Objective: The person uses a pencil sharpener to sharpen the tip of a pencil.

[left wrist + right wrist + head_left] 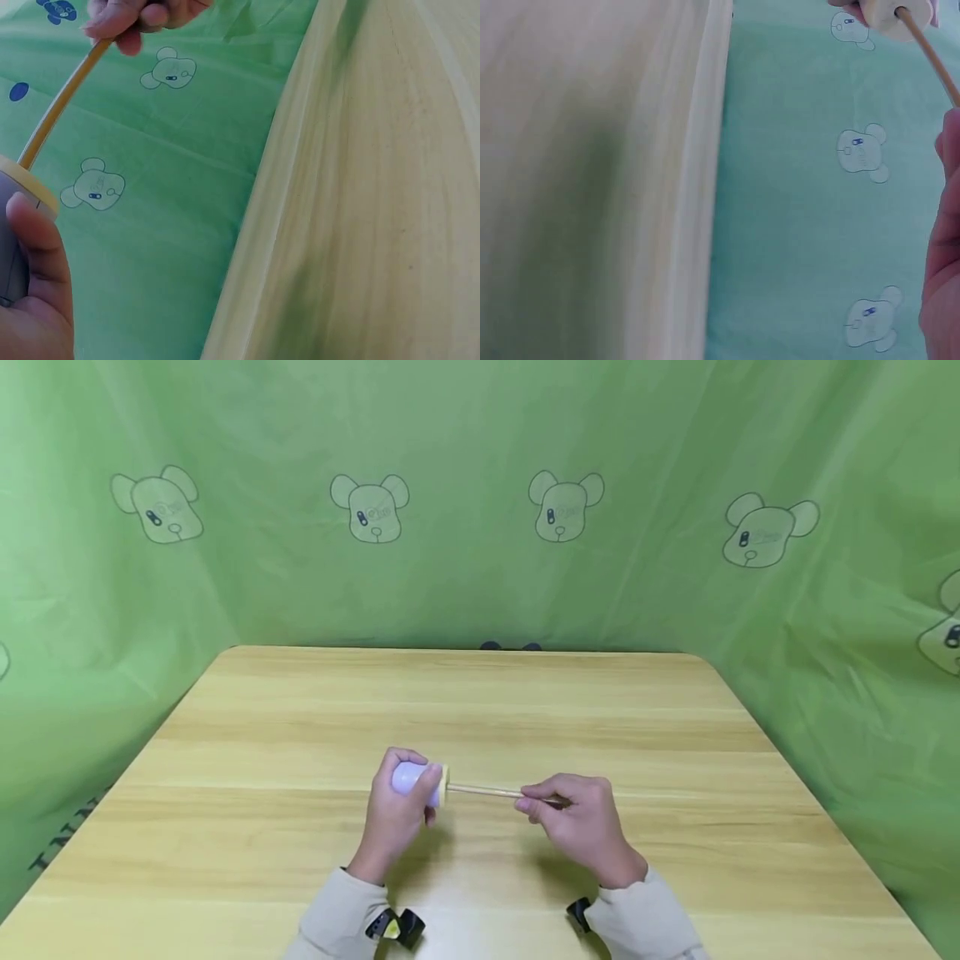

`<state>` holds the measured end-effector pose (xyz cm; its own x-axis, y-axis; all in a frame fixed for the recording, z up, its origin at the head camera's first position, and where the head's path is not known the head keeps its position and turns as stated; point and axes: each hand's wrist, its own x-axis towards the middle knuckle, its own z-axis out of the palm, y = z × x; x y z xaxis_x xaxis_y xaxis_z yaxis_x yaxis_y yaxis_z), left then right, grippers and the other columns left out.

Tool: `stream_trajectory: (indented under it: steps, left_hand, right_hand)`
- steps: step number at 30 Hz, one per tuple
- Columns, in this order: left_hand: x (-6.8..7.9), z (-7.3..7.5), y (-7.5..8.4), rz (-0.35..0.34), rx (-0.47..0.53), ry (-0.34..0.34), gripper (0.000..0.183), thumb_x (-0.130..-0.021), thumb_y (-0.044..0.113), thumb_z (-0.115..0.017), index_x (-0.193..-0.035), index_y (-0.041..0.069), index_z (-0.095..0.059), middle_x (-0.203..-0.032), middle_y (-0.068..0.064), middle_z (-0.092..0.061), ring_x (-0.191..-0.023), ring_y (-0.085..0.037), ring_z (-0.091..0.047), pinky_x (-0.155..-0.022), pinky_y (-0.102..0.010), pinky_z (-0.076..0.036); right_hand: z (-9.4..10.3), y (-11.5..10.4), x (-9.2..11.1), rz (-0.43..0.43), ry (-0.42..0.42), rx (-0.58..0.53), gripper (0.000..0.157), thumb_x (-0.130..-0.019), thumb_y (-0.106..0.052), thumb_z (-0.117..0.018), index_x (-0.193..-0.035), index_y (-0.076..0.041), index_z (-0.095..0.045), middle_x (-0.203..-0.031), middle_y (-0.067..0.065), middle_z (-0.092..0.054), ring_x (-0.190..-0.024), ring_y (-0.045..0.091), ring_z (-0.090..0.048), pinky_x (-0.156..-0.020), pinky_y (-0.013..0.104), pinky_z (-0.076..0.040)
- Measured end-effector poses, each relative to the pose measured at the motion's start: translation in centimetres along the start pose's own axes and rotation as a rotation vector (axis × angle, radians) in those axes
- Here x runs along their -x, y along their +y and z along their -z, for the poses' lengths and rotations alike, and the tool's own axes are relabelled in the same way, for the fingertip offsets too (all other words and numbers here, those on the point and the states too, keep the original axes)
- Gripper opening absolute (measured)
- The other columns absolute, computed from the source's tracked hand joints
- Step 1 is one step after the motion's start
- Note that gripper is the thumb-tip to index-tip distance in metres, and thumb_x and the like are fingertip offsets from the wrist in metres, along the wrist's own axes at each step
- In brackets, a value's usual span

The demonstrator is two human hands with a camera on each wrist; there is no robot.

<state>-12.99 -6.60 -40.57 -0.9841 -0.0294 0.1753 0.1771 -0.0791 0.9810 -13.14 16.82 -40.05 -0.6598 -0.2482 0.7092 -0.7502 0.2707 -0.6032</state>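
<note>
My left hand (396, 810) grips a lilac, round-bodied pencil sharpener (409, 777) with a pale yellow end, thumb pressed along its side. That yellow end (900, 22) faces right and has a round hole in its middle. A thin yellow pencil (483, 790) runs into the hole, so its tip is hidden inside. Thumb and fingers of my right hand (577, 818) pinch the pencil toward its other, darker end. Both hands are held above the table. In the left wrist view the pencil (64, 105) slants between the sharpener and the right hand.
A light wood-grain table (480, 710) lies under both hands, with rounded far corners. Green cloth (465, 585) printed with bear heads hangs behind it and along both sides. Dark wrist devices (396, 928) sit at the cuffs of the light sleeves (341, 914).
</note>
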Motion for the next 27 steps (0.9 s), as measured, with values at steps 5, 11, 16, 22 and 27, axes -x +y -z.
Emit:
stream_trajectory:
  steps: [5, 11, 16, 22, 27]
  left_hand:
    - [0.0, -0.1, 0.0, -0.029, -0.025, 0.002, 0.028, -0.09, 0.012, -0.067, -0.103, -0.001, -0.046, -0.082, -0.015, -0.052, -0.05, -0.018, -0.052, -0.039, -0.033, -0.05]
    - [0.2, -0.5, -0.1, -0.013, -0.097, -0.007, 0.027, -0.089, 0.015, -0.069, -0.102, 0.001, -0.049, -0.086, -0.017, -0.052, -0.056, -0.02, -0.053, -0.041, -0.028, -0.05]
    - [0.4, -0.5, -0.1, -0.037, -0.102, -0.023, 0.027, -0.09, 0.014, -0.068, -0.103, 0.001, -0.048, -0.086, -0.017, -0.052, -0.057, -0.02, -0.054, -0.041, -0.031, -0.051]
    - [0.1, 0.0, -0.1, -0.074, -0.028, -0.002, 0.027, -0.091, 0.01, -0.066, -0.105, -0.002, -0.047, -0.08, -0.014, -0.051, -0.051, -0.018, -0.052, -0.038, -0.035, -0.05]
    - [0.1, 0.0, -0.2, -0.048, 0.005, 0.004, 0.028, -0.091, 0.01, -0.066, -0.105, -0.004, -0.046, -0.079, -0.014, -0.051, -0.051, -0.017, -0.052, -0.038, -0.031, -0.049]
  right_hand:
    - [0.4, -0.6, -0.2, -0.382, -0.075, -0.075, 0.006, -0.078, 0.006, -0.076, -0.081, 0.005, -0.072, -0.078, 0.014, -0.071, -0.055, 0.014, -0.066, -0.052, 0.026, -0.058]
    - [1.5, -1.0, -0.8, -0.725, -0.215, -0.148, 0.018, -0.09, -0.009, -0.068, -0.081, 0.006, -0.067, -0.081, 0.018, -0.069, -0.06, 0.02, -0.067, -0.044, 0.021, -0.047]
    - [1.6, -0.9, -0.6, -0.653, -0.237, -0.114, 0.02, -0.092, -0.013, -0.067, -0.078, 0.002, -0.067, -0.085, 0.015, -0.069, -0.073, 0.022, -0.067, -0.057, 0.024, -0.055]
    - [0.9, -0.2, -0.3, -0.182, -0.109, 0.162, 0.018, -0.069, -0.003, -0.085, -0.076, -0.013, -0.071, -0.111, 0.008, -0.066, -0.1, 0.029, -0.062, -0.083, 0.043, -0.053]
    - [0.5, 0.4, -0.1, 0.106, 0.039, 0.321, 0.016, -0.066, -0.014, -0.087, -0.073, -0.008, -0.074, -0.119, 0.017, -0.062, -0.108, 0.04, -0.054, -0.089, 0.057, -0.033]
